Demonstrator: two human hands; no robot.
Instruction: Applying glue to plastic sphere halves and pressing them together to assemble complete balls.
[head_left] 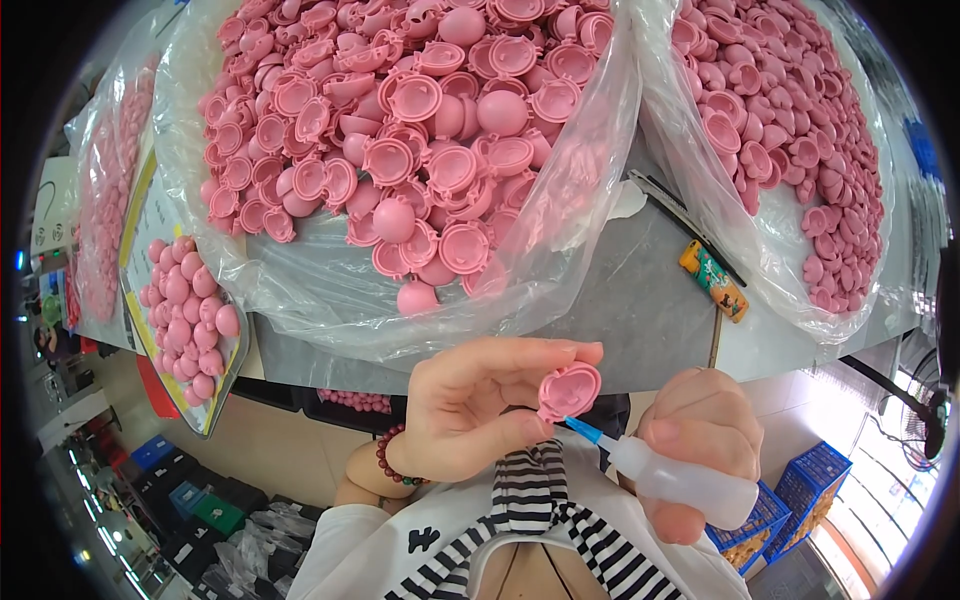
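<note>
Between its thumb and fingers, my left hand (465,405) pinches a pink plastic half-shell (570,390), its hollow side facing up. My right hand (705,430) is wrapped round a translucent white squeeze bottle (690,480). The bottle's blue nozzle (583,430) points up and left, its tip at the lower edge of the half-shell. Above my hands, a clear plastic bag (350,335) lies spread open on the grey table, heaped with pink shells (450,165). Some of those are open cups and others look like round balls.
Another clear bag (780,280) of smaller pink pieces (800,130) lies at the right. An orange and green lighter (713,280) rests beside a dark slim tool (685,220). At the left, a tray (232,375) holds closed pink balls (185,310). Blue crates (815,485) stand on the floor.
</note>
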